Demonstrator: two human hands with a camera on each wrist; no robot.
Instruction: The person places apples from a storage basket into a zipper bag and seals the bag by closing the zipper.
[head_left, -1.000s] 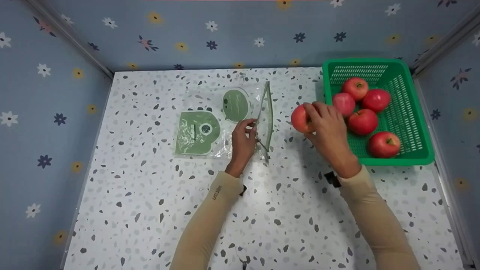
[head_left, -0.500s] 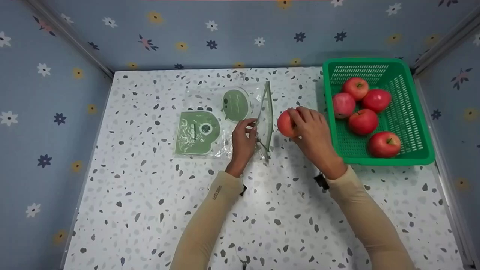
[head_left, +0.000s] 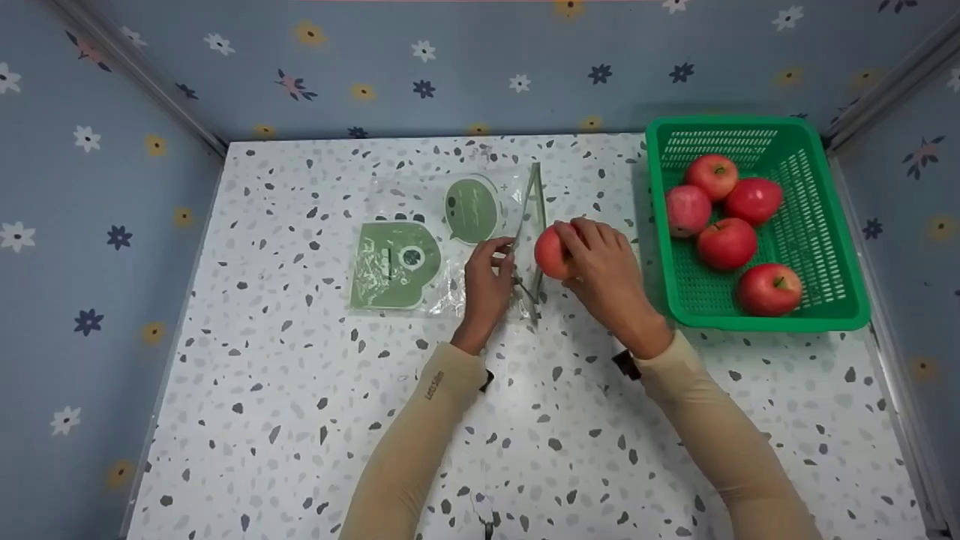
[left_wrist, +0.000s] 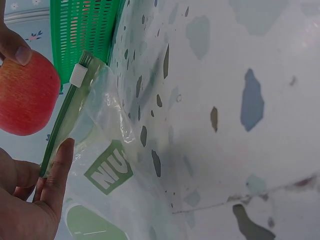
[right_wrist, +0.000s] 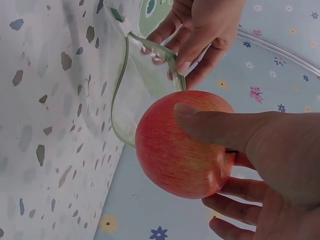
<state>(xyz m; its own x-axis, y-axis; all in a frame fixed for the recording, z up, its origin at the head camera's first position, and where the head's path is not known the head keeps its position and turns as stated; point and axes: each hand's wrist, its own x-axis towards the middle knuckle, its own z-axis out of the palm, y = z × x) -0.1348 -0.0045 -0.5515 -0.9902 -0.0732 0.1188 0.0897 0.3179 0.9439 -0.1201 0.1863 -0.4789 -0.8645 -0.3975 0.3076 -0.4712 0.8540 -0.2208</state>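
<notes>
A clear zip bag [head_left: 397,277] with green printed shapes lies flat on the table, its green-edged mouth spread apart toward the right. My left hand [head_left: 487,285] pinches one edge of that mouth between thumb and fingers; the left wrist view shows the white slider [left_wrist: 78,75] near the far end of the zip. In my right hand [head_left: 607,274] is a red apple [head_left: 553,253], gripped between thumb and fingers right at the bag's mouth. The right wrist view shows the apple [right_wrist: 182,150] in front of the parted green rims, hiding part of the opening.
A green plastic basket [head_left: 765,323] stands at the back right of the speckled table [head_left: 525,450], with several red apples [head_left: 726,244] inside. Flower-patterned walls [head_left: 465,67] close off the back and both sides.
My right hand has carried the apple leftward from beside the basket to the bag's mouth. The left hand has stayed on the bag's edge, and the bag lies as before.
</notes>
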